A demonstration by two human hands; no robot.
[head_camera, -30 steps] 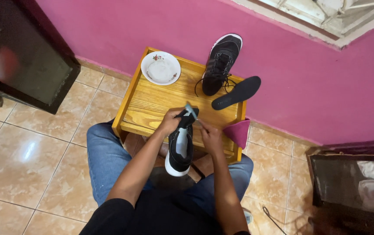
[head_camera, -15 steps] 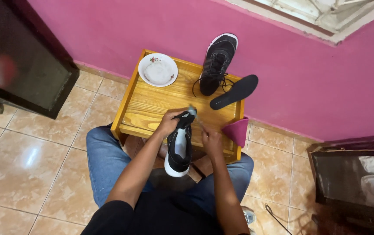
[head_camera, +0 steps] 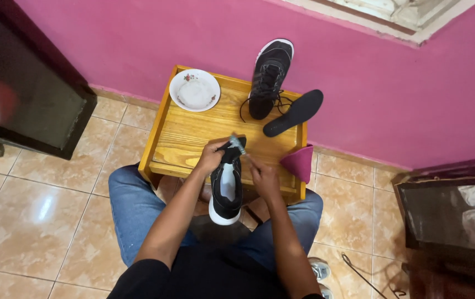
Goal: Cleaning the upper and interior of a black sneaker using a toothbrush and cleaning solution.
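My left hand (head_camera: 211,157) grips the heel end of a black shoe with a white sole (head_camera: 226,185), holding it over my lap at the near edge of a small wooden table (head_camera: 193,133). My right hand (head_camera: 261,176) holds a small brush (head_camera: 238,145) whose head touches the shoe's heel. A second black shoe (head_camera: 266,77) with loose laces leans at the far right of the table against the pink wall. A black insole (head_camera: 294,112) lies beside it. A white bowl (head_camera: 195,90) sits at the table's far left corner.
A pink cloth (head_camera: 299,163) hangs at the table's near right corner. A dark cabinet (head_camera: 16,83) stands on the left, a dark glass-fronted unit (head_camera: 453,210) on the right. Tan floor tiles (head_camera: 38,221) surround my knees.
The view has shifted slightly. My hands and the held shoe stay in about the same place, with the brush still at the heel.
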